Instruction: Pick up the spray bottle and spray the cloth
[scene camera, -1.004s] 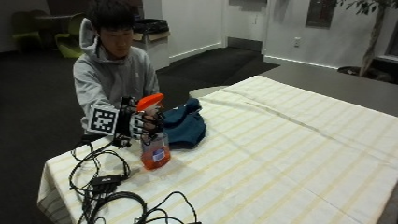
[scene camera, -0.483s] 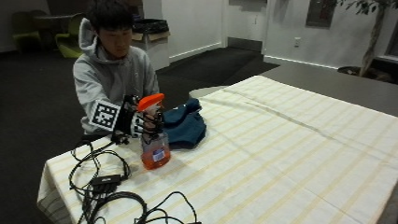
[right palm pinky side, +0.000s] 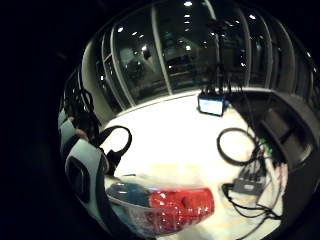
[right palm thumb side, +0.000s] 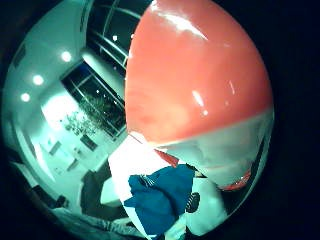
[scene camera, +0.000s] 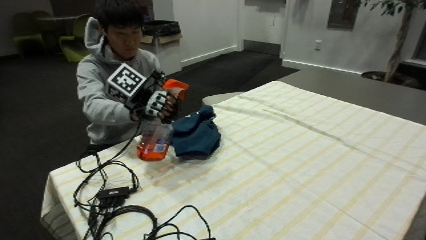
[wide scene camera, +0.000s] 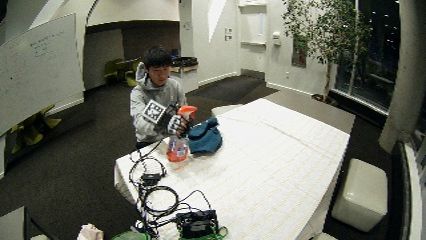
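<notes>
One spray bottle (scene camera: 157, 135) is up off the table (scene camera: 313, 165), tilted, my gloved right hand (scene camera: 157, 104) curled round its neck just under the orange trigger head (scene camera: 176, 86). I hold it beside the blue cloth (scene camera: 195, 135), nozzle angled over it, presumably so the mist lands on the fabric. Spraying looks next; the trigger isn't visibly squeezed yet.
</notes>
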